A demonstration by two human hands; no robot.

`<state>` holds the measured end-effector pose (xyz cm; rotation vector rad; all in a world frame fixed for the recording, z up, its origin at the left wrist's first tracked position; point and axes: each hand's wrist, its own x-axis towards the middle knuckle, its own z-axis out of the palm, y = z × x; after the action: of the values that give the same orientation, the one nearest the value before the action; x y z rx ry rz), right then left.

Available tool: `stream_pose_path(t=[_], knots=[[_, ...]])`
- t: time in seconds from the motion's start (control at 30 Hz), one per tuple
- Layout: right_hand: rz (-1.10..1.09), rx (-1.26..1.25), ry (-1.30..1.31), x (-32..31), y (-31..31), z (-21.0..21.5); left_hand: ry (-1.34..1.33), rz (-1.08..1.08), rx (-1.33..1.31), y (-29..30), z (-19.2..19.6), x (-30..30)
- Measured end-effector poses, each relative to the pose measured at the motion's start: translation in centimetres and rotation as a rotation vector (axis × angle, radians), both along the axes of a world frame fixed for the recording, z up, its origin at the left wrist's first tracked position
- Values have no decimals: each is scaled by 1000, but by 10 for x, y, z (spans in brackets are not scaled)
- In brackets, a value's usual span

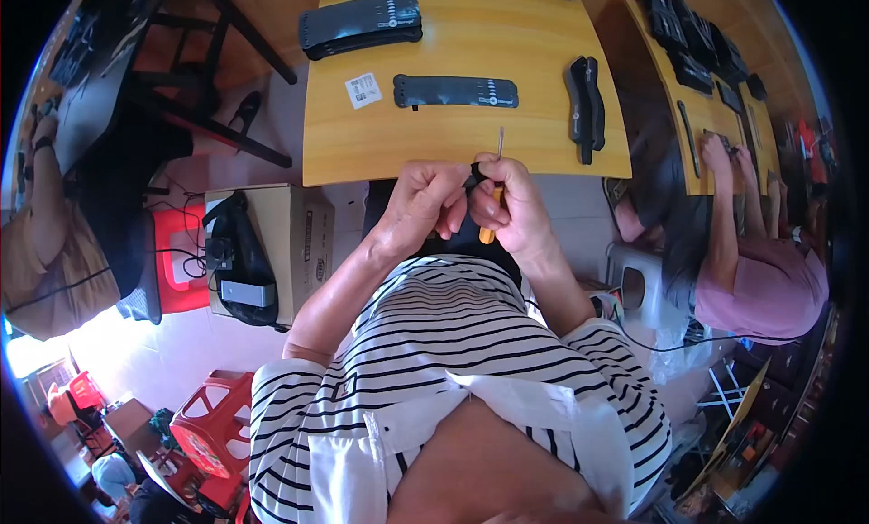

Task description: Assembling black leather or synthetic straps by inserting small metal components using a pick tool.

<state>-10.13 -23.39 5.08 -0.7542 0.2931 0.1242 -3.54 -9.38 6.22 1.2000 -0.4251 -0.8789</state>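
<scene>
Just off the near edge of the table, my two hands meet in front of my body. My right hand [513,207] is closed around a small screwdriver [489,235] with an orange-yellow handle, its metal shaft pointing away from me. My left hand [424,204] is closed at a small black piece [473,176] that runs between the fingers of both hands; most of it is hidden. Beyond them, a flat black strap-like band [457,91] with rounded ends and pale print lies across the table.
On the wooden table [362,148] are a stack of black bands [360,26], a white label [364,90] and folded black strips [587,108]. A cardboard box [308,243] with a black bag [243,252] stands at left. People sit at neighbouring tables on both sides.
</scene>
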Motion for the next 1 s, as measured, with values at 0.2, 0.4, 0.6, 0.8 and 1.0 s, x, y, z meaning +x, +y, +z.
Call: stream_pose_path(t=[0.2,0.4,0.6,0.8,1.0], knots=[[-425,118,266,9,-14,-2,135,148,-64,-5,-10,3],[-623,362,-69,-5,-189,-28,352,210,-202,68,-17,23],[-833,251,-405,-25,-311,28,244,546,-451,164,-4,44],[-822,-699,-222,20,-185,98,-32,700,-119,128,-8,41],[-839,-1757,-259,23,-147,83,84,663,-3,95,-66,48]])
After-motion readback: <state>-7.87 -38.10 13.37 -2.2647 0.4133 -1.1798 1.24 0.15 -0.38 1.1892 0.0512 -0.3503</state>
